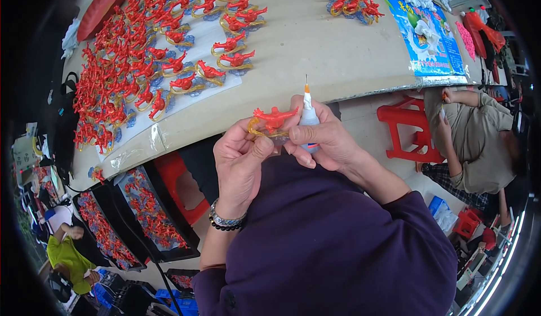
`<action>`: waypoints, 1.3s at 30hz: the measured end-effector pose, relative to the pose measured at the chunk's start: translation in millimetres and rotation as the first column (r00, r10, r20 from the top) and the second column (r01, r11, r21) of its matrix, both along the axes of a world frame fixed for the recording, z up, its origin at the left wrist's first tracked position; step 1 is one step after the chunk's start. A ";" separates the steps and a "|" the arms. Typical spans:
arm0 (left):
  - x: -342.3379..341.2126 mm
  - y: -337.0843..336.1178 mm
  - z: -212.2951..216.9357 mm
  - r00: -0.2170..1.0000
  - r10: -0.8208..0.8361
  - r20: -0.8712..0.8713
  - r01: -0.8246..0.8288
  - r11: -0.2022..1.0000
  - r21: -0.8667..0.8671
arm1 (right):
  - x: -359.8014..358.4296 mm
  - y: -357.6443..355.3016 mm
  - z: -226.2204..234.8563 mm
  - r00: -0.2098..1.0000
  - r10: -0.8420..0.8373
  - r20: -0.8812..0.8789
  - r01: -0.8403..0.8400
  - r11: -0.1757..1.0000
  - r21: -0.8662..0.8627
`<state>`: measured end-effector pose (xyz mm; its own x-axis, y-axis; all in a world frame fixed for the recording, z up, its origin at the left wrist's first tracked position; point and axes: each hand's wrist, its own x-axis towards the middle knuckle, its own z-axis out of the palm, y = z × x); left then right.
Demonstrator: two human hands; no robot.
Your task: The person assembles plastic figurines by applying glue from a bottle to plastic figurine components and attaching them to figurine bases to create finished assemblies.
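My left hand [242, 158] is closed on a small red figurine [274, 119] with spread arms, a clear yellow curved piece at its side and a bluish clear base. Thumb and fingers pinch it low, in front of my chest. My right hand [324, 133] grips a white glue bottle [308, 125], which stands upright with an orange collar and a thin needle tip pointing up. The right fingertips come close to the figurine's base; whether they touch it I cannot tell. Part of the base is hidden behind my fingers.
Many similar red figurines [121, 74] crowd the table's left side, some on white paper. A smaller group [355, 1] lies at the far right, near a blue printed sheet [420, 34]. Black crates [155, 214] of figurines stand below left. Another person sits right, by a red stool [408, 127].
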<state>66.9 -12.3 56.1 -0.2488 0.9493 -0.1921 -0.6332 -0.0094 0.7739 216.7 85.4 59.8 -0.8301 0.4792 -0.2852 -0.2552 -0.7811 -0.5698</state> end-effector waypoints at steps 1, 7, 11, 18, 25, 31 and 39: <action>-0.3 -0.4 0.0 1.000 0.003 -0.024 -0.003 1.000 -0.002 | -0.3 -0.4 1.7 1.000 -0.010 0.012 0.010 1.000 0.000; -2.6 -1.8 -1.9 0.994 0.010 -0.112 -0.006 0.999 0.032 | -1.4 -1.7 2.1 1.000 -0.015 0.028 0.014 0.999 0.033; -6.4 -2.1 -4.3 0.986 -0.005 -0.165 0.013 0.999 0.047 | 0.0 -2.1 -2.0 1.000 -0.006 0.011 0.005 0.998 0.062; -12.9 -2.8 -6.9 0.986 -0.016 -0.169 0.024 0.999 0.045 | -2.0 -5.2 1.1 0.999 -0.009 0.047 0.006 0.998 0.061; -15.3 -3.9 -9.2 0.987 -0.046 -0.156 0.054 0.998 0.046 | -2.3 -5.9 4.0 0.998 -0.003 0.064 -0.003 0.994 0.105; -12.6 -5.9 -8.9 0.986 -0.012 -0.168 0.020 0.999 0.047 | -2.6 -7.7 6.2 0.997 -0.015 0.080 0.005 0.991 0.133; -1.7 -8.1 -17.0 0.986 0.072 -0.154 -0.057 0.993 0.100 | -2.7 -9.6 7.0 0.997 -0.030 0.073 0.019 0.989 0.149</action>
<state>65.2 -20.5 39.1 -0.3295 0.9425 -0.0559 -0.4998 -0.1239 0.8572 214.0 75.8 66.9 -0.7963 0.5410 -0.2707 -0.2256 -0.6807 -0.6969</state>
